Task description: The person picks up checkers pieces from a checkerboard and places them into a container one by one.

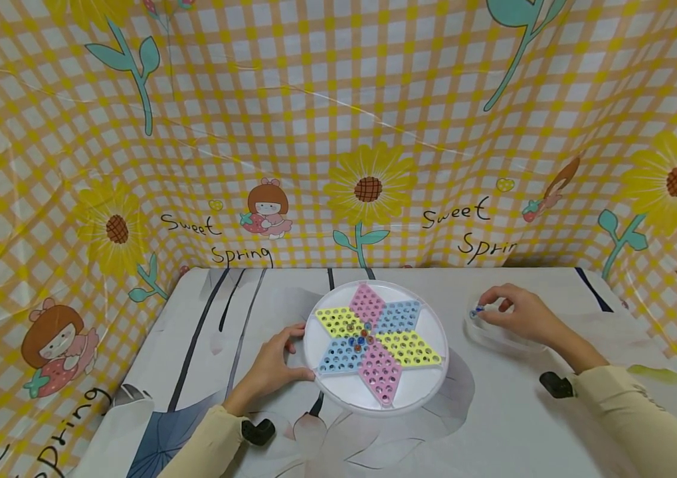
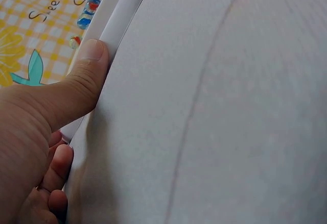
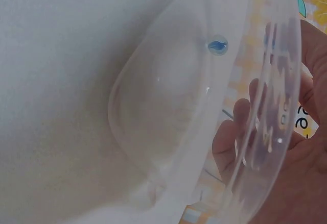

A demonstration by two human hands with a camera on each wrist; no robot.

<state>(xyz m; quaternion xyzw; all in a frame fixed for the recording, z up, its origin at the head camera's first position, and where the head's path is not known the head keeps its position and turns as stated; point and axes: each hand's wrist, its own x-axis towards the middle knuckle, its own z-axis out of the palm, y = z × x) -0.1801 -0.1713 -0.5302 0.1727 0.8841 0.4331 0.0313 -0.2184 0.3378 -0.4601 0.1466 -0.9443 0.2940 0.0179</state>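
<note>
Our left hand (image 1: 272,365), thumb spread from fingers, touches one round white plastic board (image 1: 343,388) on the table (image 1: 493,415), its two pink diamonds (image 1: 381,372) pointing near and far, two yellow diamonds (image 1: 408,348) and two blue diamonds (image 1: 339,357) sideways; our right hand (image 1: 513,312) pinches one blue glass marble (image 1: 480,309) at one clear plastic container (image 1: 517,340).

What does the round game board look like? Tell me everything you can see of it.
The round game board is white, looks like plastic and lies flat on the pale table. Its rim surrounds a six-pointed star with pink, blue and yellow points, opposite ones matching, all dotted with holes. Small glassy marbles cluster around the star's middle. The left hand touches the board's left edge with thumb and fingers.
</note>
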